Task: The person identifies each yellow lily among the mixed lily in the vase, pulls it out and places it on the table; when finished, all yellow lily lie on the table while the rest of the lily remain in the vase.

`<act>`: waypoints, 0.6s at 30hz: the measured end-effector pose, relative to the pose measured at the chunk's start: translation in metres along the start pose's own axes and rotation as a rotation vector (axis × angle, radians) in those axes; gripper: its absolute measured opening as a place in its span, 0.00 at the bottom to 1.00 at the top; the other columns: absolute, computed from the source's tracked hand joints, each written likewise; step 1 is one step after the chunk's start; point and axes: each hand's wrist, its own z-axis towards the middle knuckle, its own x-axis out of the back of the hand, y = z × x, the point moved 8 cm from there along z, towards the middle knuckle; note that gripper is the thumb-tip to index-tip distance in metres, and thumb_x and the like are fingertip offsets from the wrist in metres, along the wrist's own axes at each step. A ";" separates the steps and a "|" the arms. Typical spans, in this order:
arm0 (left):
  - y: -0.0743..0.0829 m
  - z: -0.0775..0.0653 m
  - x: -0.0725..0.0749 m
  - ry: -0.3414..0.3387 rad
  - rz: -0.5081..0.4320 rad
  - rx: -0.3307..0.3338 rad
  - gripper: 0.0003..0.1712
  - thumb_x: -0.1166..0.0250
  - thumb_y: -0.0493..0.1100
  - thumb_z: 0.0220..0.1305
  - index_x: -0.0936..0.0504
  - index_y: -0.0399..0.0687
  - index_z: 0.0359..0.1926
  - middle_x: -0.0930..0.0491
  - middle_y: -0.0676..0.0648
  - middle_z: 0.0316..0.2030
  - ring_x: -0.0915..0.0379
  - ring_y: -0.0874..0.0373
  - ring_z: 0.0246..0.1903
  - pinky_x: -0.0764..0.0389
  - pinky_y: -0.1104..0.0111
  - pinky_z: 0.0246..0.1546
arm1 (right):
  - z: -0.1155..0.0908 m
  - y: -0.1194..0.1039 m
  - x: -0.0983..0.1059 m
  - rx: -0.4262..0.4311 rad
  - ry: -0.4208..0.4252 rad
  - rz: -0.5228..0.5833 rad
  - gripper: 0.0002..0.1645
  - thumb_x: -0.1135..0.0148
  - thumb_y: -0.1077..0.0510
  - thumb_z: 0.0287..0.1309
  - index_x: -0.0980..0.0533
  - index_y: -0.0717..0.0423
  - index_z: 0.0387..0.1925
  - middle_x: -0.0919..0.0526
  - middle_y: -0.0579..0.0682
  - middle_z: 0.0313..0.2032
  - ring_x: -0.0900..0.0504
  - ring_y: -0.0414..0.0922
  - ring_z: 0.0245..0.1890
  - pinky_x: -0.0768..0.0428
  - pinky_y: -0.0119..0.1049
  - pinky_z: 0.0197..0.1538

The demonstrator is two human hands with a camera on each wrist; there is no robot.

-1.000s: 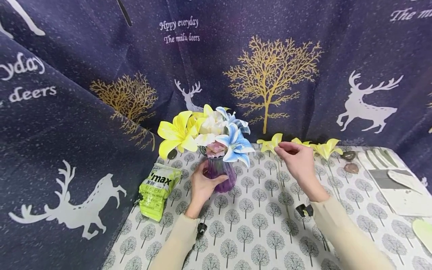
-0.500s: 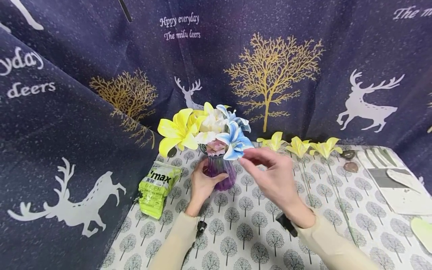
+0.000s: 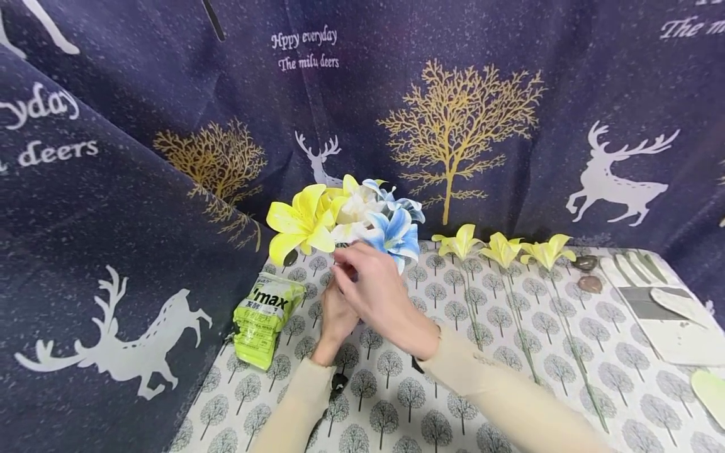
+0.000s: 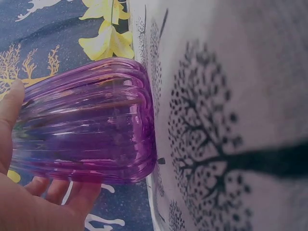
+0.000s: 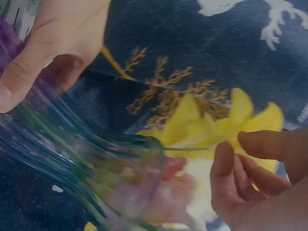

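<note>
Purple vase [image 4: 91, 125] near the table's [image 3: 391, 402] far-left corner | my left hand [image 3: 337, 314] grasps its ribbed body | my right hand [image 3: 376, 292] at a yellow lily's [image 3: 303, 220] stem [image 5: 185, 148], blurred: can't tell if pinched | vase probably slick, breakable; stem light, bendy: I'd pinch below the petals

Head view facing forward and down, tilted close wrist views sharing the vase [image 4: 96, 127]
</note>
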 end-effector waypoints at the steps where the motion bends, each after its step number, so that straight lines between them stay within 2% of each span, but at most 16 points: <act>1: 0.000 0.000 -0.001 -0.010 -0.011 0.004 0.39 0.26 0.46 0.53 0.26 0.44 0.67 0.16 0.39 0.56 0.17 0.41 0.51 0.18 0.50 0.55 | 0.003 0.002 -0.004 -0.007 0.003 -0.028 0.07 0.33 0.64 0.60 0.16 0.61 0.40 0.11 0.54 0.35 0.13 0.45 0.34 0.13 0.34 0.46; 4: -0.003 0.000 0.000 -0.017 -0.032 0.062 0.37 0.26 0.47 0.53 0.24 0.44 0.64 0.14 0.40 0.52 0.17 0.40 0.50 0.18 0.49 0.54 | 0.009 0.009 -0.013 -0.030 0.024 -0.119 0.08 0.33 0.64 0.60 0.16 0.61 0.41 0.11 0.54 0.36 0.13 0.48 0.35 0.13 0.41 0.48; 8: -0.008 -0.002 -0.002 -0.024 -0.063 0.119 0.31 0.25 0.48 0.51 0.20 0.44 0.57 0.14 0.42 0.46 0.18 0.42 0.47 0.19 0.51 0.51 | 0.011 0.018 -0.021 -0.069 0.033 -0.175 0.09 0.34 0.63 0.61 0.15 0.60 0.43 0.11 0.54 0.38 0.12 0.49 0.36 0.13 0.40 0.43; 13: -0.011 -0.003 -0.003 -0.037 -0.063 0.146 0.25 0.25 0.48 0.53 0.18 0.45 0.51 0.15 0.43 0.45 0.19 0.45 0.46 0.20 0.54 0.50 | 0.015 0.022 -0.026 -0.056 0.035 -0.185 0.05 0.38 0.65 0.63 0.17 0.58 0.34 0.14 0.52 0.29 0.17 0.46 0.27 0.17 0.34 0.29; 18: -0.012 -0.001 -0.002 -0.037 -0.075 0.155 0.25 0.27 0.46 0.55 0.19 0.44 0.53 0.16 0.42 0.47 0.19 0.45 0.47 0.19 0.52 0.50 | 0.020 0.025 -0.029 -0.042 0.036 -0.203 0.14 0.41 0.67 0.65 0.23 0.55 0.23 0.20 0.49 0.22 0.22 0.45 0.23 0.22 0.34 0.26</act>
